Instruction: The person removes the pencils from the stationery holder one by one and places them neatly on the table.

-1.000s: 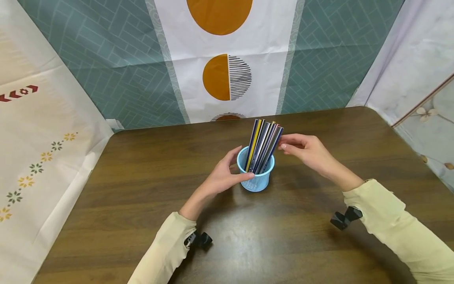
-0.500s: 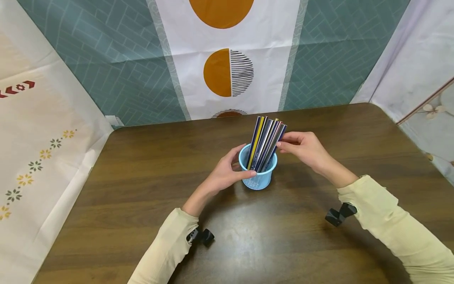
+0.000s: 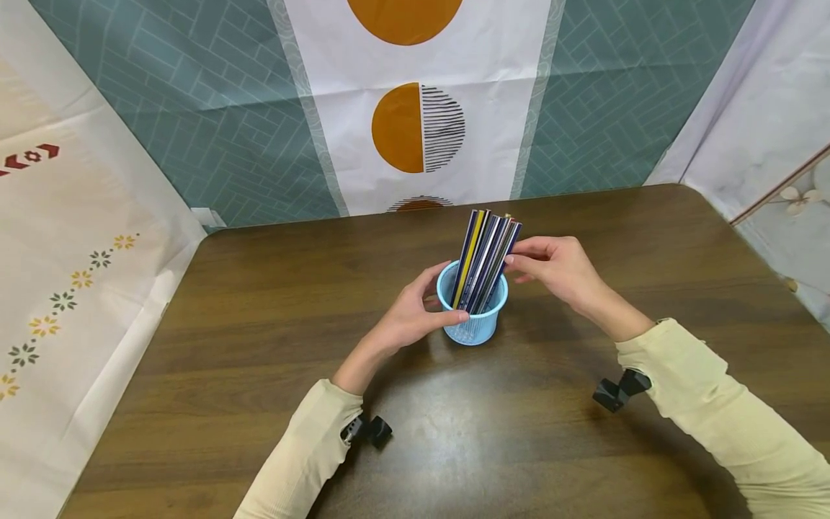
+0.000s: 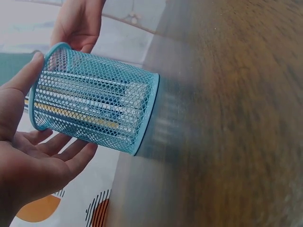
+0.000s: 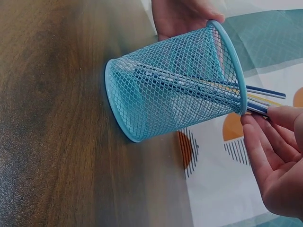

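Left hand (image 3: pixel 410 315) holds cup (image 3: pixel 471 332); right (image 3: pixel 563 268) seemingly pinches sticks (image 3: pixel 483 258)

Cup (image 3: pixel 478 331): mesh, looks like coated metal
Sticks (image 3: pixel 485 256): smooth
Table (image 3: pixel 272 346): wood grain, glossy at lower centre
Backdrop (image 3: pixel 496 54): creased fabric
Sleeves (image 3: pixel 700 389): matt cloth

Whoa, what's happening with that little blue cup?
A person is using both hands. Their left hand holds the blue mesh cup, which stands upright on the wooden table. Their right hand pinches the edge of the thin, pencil-like sticks inside it, which lean toward that hand.
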{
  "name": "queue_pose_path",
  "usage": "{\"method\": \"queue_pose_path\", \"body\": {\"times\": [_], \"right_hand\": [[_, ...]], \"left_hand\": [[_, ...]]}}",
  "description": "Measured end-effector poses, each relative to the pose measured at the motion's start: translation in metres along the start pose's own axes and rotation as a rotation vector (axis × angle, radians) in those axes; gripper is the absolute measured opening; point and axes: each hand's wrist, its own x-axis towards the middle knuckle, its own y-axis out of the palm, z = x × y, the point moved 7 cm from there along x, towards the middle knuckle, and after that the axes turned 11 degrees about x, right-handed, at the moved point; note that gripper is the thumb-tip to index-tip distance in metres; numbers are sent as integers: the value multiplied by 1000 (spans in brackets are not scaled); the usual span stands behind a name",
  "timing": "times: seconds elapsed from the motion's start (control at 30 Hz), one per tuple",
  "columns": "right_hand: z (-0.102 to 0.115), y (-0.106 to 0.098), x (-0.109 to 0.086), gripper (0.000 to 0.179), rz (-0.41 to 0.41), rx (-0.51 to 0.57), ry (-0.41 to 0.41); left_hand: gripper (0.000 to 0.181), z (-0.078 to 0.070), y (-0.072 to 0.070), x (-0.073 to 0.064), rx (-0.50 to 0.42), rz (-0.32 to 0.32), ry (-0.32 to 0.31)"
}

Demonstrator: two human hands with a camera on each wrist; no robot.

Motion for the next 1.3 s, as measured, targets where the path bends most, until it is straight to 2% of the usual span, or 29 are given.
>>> {"method": "queue_pose_path", "body": {"times": [0.4,0.73,1.07,1.3], "right_hand": [[11,-4,-1,24,-21,-2,-33],[26,-10,-2,21,-51,-40,-104],[35,-15,-2,18,-82,-48,-133],[41,-17,-3,18,-95,-102,-142]], "left_hand": [[78,-3,-1,-1,-12,-6,39],[78,-1,0,-1,3,-5,32],[79,0,1,0,2,2,16],[79,0,0,1,0,-5,20]]}}
